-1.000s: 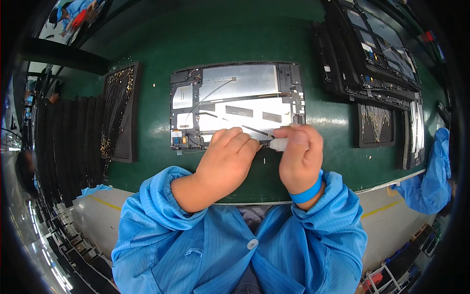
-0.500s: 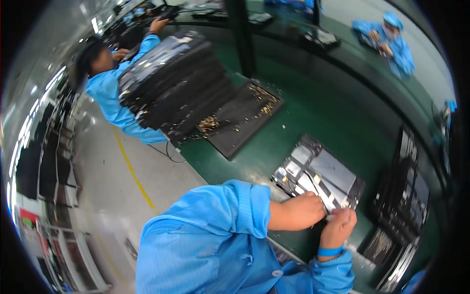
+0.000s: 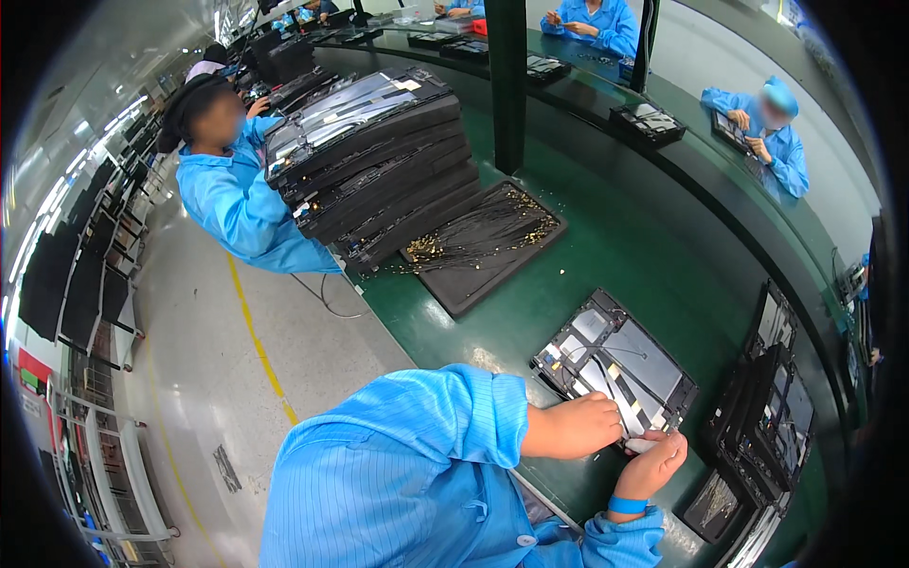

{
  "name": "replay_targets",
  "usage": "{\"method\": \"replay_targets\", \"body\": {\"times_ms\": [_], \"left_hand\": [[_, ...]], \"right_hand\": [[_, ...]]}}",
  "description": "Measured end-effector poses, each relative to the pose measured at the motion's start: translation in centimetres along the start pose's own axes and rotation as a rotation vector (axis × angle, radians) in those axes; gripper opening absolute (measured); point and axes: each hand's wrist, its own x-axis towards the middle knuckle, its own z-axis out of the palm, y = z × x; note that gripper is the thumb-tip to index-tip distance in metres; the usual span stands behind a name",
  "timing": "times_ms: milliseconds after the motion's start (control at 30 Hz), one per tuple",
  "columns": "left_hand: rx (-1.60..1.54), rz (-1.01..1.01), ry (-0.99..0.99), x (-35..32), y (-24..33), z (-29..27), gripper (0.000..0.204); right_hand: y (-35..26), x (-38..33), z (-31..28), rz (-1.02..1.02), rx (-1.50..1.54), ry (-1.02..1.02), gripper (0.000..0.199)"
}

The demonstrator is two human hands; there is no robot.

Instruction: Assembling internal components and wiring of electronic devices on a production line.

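On the green bench in front of me lies an opened electronic device (image 3: 646,352), a dark-framed flat case with silver-grey plates and black cables. My left hand (image 3: 585,423) rests at its near edge, fingers curled and pressed together; anything in them is hidden. Just right of it, my right hand (image 3: 655,464) is closed around a small whitish thing (image 3: 641,444) by the device's near corner; its kind cannot be made out. A blue band (image 3: 627,505) circles my right wrist.
A black foam tray (image 3: 464,301) carries many thin black cables with gold ends. Behind it, device cases (image 3: 388,161) form a tall stack. More devices (image 3: 772,407) pile up at right, near a small tray of thin pieces (image 3: 712,504). A dark post (image 3: 508,95) rises beyond; co-workers sit around.
The view has shifted and sharpened, so the bench things sit lower in the picture. Both hands stay at the device's near edge; the whitish thing in my right hand shows more plainly.
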Motion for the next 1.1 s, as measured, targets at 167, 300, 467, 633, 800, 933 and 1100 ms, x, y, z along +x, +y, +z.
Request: {"method": "replay_targets", "body": {"times_ms": [167, 300, 467, 633, 800, 933, 1100], "left_hand": [[-0.038, 0.023, -0.064, 0.4, 0.3, 0.0, 0.010], [-0.082, 0.000, -0.153, 1.1, 0.2, -1.1, 0.012], [-0.088, -0.076, -0.227, 1.6, -0.5, -1.4, 0.009], [-0.084, -0.003, -0.060, 1.5, -0.5, -0.4, 0.012], [-0.105, -0.064, -0.195, 1.4, -0.1, -1.0, 0.013], [-0.107, -0.063, -0.194, 1.3, 0.0, -1.2, 0.014], [-0.103, -0.042, -0.188, 1.2, 0.0, -0.9, 0.015]], "right_hand": [[0.1, -0.4, -0.4, -0.006, 0.022, 0.051, 0.032], [0.8, 0.1, -1.0, -0.042, 0.007, 0.010, 0.039], [-0.2, 0.1, 0.2, -0.012, 0.163, 0.071, 0.021], [0.7, -0.4, -0.2, -0.067, 0.144, 0.117, 0.022], [0.9, -0.7, -0.4, -0.111, 0.117, 0.118, 0.024], [1.3, -0.8, -0.4, -0.172, 0.063, 0.088, 0.025], [1.2, -1.1, -0.5, -0.146, 0.097, 0.069, 0.025]]}}
